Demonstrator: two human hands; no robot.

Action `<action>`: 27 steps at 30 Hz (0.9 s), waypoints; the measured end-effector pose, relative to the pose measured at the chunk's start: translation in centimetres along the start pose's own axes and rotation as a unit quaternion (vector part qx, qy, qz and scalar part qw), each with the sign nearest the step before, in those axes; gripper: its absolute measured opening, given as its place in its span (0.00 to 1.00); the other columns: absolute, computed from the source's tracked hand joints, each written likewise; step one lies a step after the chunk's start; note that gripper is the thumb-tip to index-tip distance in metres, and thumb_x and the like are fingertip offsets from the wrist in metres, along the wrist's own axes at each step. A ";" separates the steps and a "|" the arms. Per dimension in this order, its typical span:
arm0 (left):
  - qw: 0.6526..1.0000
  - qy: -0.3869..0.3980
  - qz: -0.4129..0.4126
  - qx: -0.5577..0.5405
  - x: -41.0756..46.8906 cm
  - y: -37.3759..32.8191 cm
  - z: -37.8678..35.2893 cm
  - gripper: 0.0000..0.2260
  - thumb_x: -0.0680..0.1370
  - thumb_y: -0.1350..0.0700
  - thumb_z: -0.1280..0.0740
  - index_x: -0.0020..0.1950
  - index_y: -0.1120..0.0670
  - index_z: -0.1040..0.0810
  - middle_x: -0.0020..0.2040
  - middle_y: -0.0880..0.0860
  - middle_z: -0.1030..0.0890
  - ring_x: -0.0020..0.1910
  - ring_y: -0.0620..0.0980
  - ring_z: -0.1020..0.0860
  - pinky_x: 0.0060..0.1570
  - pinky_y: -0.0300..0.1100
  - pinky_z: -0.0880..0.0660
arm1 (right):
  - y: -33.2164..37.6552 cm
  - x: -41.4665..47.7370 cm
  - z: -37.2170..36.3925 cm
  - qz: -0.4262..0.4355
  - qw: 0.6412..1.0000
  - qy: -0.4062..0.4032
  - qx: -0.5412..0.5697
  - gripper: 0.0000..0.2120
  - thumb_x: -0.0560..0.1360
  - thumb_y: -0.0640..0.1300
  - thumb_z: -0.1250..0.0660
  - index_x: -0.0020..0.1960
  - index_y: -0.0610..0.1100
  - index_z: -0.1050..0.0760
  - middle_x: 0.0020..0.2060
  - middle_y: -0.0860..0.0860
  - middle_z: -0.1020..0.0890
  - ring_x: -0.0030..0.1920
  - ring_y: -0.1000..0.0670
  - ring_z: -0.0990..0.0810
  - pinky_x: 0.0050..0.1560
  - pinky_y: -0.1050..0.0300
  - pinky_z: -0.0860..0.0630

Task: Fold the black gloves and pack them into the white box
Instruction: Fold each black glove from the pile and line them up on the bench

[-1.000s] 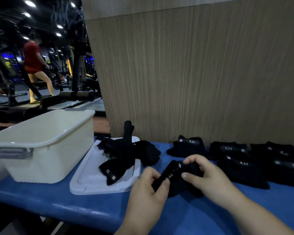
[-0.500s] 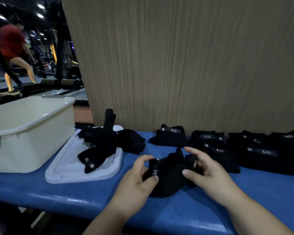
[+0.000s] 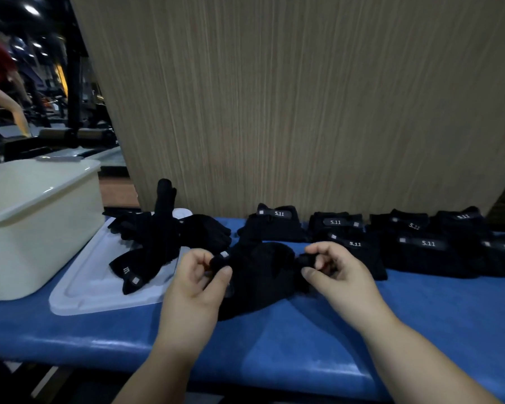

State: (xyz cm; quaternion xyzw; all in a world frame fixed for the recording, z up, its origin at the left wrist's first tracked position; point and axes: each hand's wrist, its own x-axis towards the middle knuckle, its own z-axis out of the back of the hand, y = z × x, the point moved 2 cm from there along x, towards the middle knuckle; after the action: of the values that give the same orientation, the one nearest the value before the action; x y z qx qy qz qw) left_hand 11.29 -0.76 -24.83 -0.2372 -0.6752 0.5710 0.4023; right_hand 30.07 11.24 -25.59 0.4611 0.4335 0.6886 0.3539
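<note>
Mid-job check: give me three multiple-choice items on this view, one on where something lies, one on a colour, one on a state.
1. Where does the loose heap of gloves lie?
A. on the flat lid beside the white box
B. inside the box
C. on the floor

2. What colour is the bench top?
A. red
B. grey
C. blue

3. What is happening at the centre?
A. a folded glove lies untouched
B. the left hand and the right hand each pinch an end of one black glove
C. a glove is being dropped into the box

Answers:
1 A: the heap sits on the lid, outside the box.
2 C: blue padding shows all round the gloves.
3 B: curled fingers and thumbs grip the glove's two ends.
</note>
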 end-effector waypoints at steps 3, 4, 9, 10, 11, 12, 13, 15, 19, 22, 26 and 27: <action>0.988 -0.047 -0.112 0.091 -0.5 -1.2 -0.3 0.12 0.76 0.61 0.32 0.43 0.42 0.26 0.42 0.40 0.19 0.42 0.40 0.21 0.44 0.33 0.28 | 0.6 -0.3 -0.1 0.008 1.000 0.014 0.014 0.06 0.73 0.44 0.28 0.50 0.50 0.22 0.30 0.53 0.27 0.31 0.55 0.30 0.34 0.65 0.31; 0.977 -0.049 -0.157 0.135 -0.8 -1.4 -0.5 0.12 0.76 0.59 0.32 0.44 0.41 0.26 0.44 0.37 0.20 0.45 0.38 0.22 0.46 0.30 0.29 | 0.7 -0.4 -0.3 -0.007 0.998 0.041 0.040 0.09 0.73 0.50 0.31 0.52 0.50 0.23 0.30 0.51 0.25 0.31 0.54 0.28 0.33 0.64 0.31; 0.915 0.096 -0.273 0.281 -2.0 -0.6 -2.7 0.09 0.67 0.54 0.36 0.45 0.44 0.27 0.49 0.35 0.21 0.49 0.35 0.24 0.51 0.35 0.28 | 0.9 -0.5 -0.9 -0.117 0.967 0.150 0.170 0.22 0.71 0.59 0.42 0.60 0.49 0.27 0.33 0.48 0.18 0.35 0.49 0.20 0.34 0.57 0.26; 0.909 0.130 -0.271 0.290 -2.2 -0.2 -3.1 0.08 0.68 0.54 0.35 0.45 0.44 0.27 0.49 0.35 0.21 0.49 0.35 0.24 0.51 0.37 0.28 | 0.8 -0.4 -0.9 -0.126 0.966 0.141 0.177 0.22 0.70 0.58 0.39 0.59 0.49 0.26 0.33 0.50 0.19 0.35 0.50 0.21 0.35 0.57 0.25; 0.902 0.157 -0.264 0.303 -2.3 0.1 -3.3 0.08 0.69 0.53 0.34 0.46 0.43 0.26 0.48 0.35 0.21 0.50 0.35 0.24 0.51 0.37 0.28 | 0.8 -0.3 -0.9 -0.132 0.968 0.128 0.172 0.20 0.70 0.58 0.35 0.58 0.48 0.25 0.34 0.50 0.20 0.36 0.51 0.21 0.36 0.57 0.24; 0.896 0.178 -0.255 0.318 -2.4 0.4 -3.5 0.08 0.70 0.51 0.33 0.48 0.43 0.27 0.49 0.35 0.21 0.51 0.34 0.24 0.51 0.36 0.28 | 0.5 -0.2 -0.9 -0.136 0.972 0.112 0.154 0.18 0.71 0.56 0.31 0.56 0.48 0.24 0.37 0.50 0.20 0.37 0.52 0.21 0.37 0.58 0.24; 0.892 0.193 -0.241 0.328 -2.6 0.6 -3.6 0.09 0.71 0.49 0.33 0.50 0.41 0.28 0.51 0.34 0.22 0.52 0.34 0.25 0.52 0.34 0.29 | 0.3 -0.1 -0.9 -0.133 0.978 0.094 0.131 0.14 0.73 0.53 0.29 0.55 0.47 0.23 0.39 0.49 0.20 0.39 0.53 0.22 0.37 0.60 0.24; 0.892 0.220 -0.211 0.333 -2.6 1.1 -3.5 0.12 0.74 0.46 0.32 0.54 0.38 0.31 0.53 0.33 0.23 0.54 0.34 0.27 0.53 0.32 0.30 | 0.1 0.0 -0.9 -0.123 0.986 0.067 0.090 0.09 0.73 0.44 0.29 0.53 0.47 0.23 0.41 0.48 0.20 0.38 0.55 0.22 0.35 0.65 0.26; 0.889 0.254 -0.175 0.339 -2.4 1.3 -3.5 0.14 0.72 0.40 0.32 0.54 0.35 0.31 0.52 0.34 0.23 0.55 0.34 0.27 0.54 0.35 0.29 | -0.1 0.2 -0.7 -0.117 0.989 0.062 0.060 0.12 0.72 0.35 0.28 0.52 0.46 0.23 0.41 0.50 0.21 0.34 0.58 0.24 0.33 0.68 0.28; 0.905 0.268 -0.147 0.297 -2.2 1.0 -3.5 0.15 0.67 0.35 0.33 0.51 0.36 0.26 0.50 0.36 0.21 0.53 0.36 0.24 0.53 0.38 0.27 | -0.3 0.2 -0.7 -0.098 0.994 0.057 0.006 0.14 0.71 0.32 0.29 0.50 0.49 0.22 0.42 0.51 0.20 0.37 0.59 0.25 0.37 0.70 0.28; 0.942 0.197 -0.136 0.237 -2.0 0.5 -3.3 0.04 0.75 0.45 0.35 0.45 0.43 0.23 0.42 0.41 0.19 0.45 0.42 0.22 0.45 0.38 0.26 | -0.4 0.0 -0.7 -0.077 0.995 0.065 -0.028 0.17 0.72 0.31 0.32 0.49 0.53 0.22 0.47 0.50 0.18 0.41 0.58 0.22 0.42 0.67 0.26; 0.947 0.159 -0.130 0.245 -1.7 0.6 -3.1 0.03 0.77 0.47 0.35 0.44 0.43 0.23 0.42 0.41 0.20 0.45 0.41 0.22 0.43 0.34 0.28 | -0.3 0.0 -0.7 -0.071 0.994 0.071 -0.033 0.18 0.73 0.30 0.32 0.49 0.54 0.22 0.47 0.52 0.18 0.40 0.61 0.22 0.41 0.69 0.27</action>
State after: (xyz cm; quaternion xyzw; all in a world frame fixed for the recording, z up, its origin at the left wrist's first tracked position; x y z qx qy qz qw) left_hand 14.68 -0.21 -25.77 -0.1294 -0.4665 0.6165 0.6209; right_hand 29.42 11.11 -25.99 0.3665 0.4663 0.7068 0.3856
